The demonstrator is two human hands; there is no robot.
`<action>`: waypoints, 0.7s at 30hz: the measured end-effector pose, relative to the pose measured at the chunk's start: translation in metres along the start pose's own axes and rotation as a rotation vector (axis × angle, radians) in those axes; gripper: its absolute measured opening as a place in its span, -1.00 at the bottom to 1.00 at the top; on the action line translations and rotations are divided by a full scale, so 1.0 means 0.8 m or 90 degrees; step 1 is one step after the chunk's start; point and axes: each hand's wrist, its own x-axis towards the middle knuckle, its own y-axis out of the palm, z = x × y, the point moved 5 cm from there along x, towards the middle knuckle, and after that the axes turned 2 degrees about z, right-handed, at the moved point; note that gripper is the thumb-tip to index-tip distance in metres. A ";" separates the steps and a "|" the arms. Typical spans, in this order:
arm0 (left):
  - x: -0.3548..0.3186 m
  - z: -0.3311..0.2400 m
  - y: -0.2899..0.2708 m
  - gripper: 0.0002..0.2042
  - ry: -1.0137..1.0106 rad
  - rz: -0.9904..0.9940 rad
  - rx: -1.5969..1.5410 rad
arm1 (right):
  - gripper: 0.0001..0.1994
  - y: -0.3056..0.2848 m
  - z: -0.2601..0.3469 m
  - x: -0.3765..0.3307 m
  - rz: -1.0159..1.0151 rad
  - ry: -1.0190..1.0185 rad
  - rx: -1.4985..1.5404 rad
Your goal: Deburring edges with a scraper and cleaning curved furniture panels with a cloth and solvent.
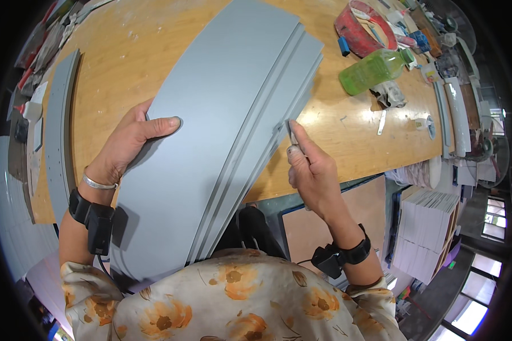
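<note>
- Over the near edge of the desk [114, 74], a grey panel [199, 113] is extending aslant, its lower end reaching the floral shirt [210, 310] and its upper end lying above the wood.
- With the left hand [124, 139], I am gripping the left edge of the grey panel: the thumb is pressing on the upper face, and the other fingers are passing under the edge, mostly hidden. These fingers are clamping on the panel.
- With the right hand [317, 176], I am pinching a thin tool [292, 134] between the thumb and the extended index finger; these fingers are clamping on it. The tip is pointing at the panel's grooved right side; I cannot tell whether it is touching.
- A silver bangle [98, 183] is circling the left wrist, and a black strapped unit [100, 229] is sitting just below it. A matching unit [328, 259] is sitting on the right forearm.
- To the left, a narrow grey board [61, 125] is lying along the desk.
- Toward the far right, a red round container [347, 27] is holding mixed small items, with a blue block [343, 46] sitting just beside it.
- Near that container, a bottle of green liquid [372, 72] is resting beside a crumpled cloth [389, 95].
- At the right, pale sheets [424, 227] are forming a stack.
</note>
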 end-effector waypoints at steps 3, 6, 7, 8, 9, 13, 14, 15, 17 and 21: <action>-0.001 0.003 -0.003 -0.37 -0.008 0.001 0.012 | -0.62 -0.018 0.017 0.011 0.068 0.166 0.018; 0.000 0.007 -0.005 -0.39 -0.027 0.013 -0.021 | -0.64 -0.039 0.018 0.036 0.055 0.043 -0.005; -0.001 0.007 -0.003 -0.39 -0.026 0.014 -0.022 | -0.66 -0.039 0.018 0.040 0.042 0.009 0.012; -0.001 0.006 -0.001 -0.40 -0.015 0.005 -0.028 | -0.66 -0.038 0.011 0.046 0.041 0.008 0.011; 0.000 0.005 0.000 -0.40 -0.003 -0.004 -0.033 | -0.66 -0.037 0.004 0.053 0.037 -0.016 -0.049; 0.001 0.007 -0.001 -0.48 0.005 -0.003 -0.042 | -0.63 -0.032 0.009 0.065 0.047 -0.050 -0.217; 0.001 0.006 -0.001 -0.47 -0.001 0.004 -0.039 | -0.63 -0.029 0.006 0.062 0.047 -0.048 -0.216; 0.001 0.005 0.000 -0.45 -0.006 0.011 -0.034 | -0.64 -0.025 0.009 0.055 0.023 -0.125 -0.233; 0.000 0.004 0.002 -0.46 0.018 -0.017 -0.031 | -0.64 -0.019 0.019 0.046 -0.006 -0.201 -0.249; 0.002 0.006 -0.003 -0.43 0.055 -0.049 0.003 | -0.65 -0.019 0.022 0.056 0.057 -0.138 -0.298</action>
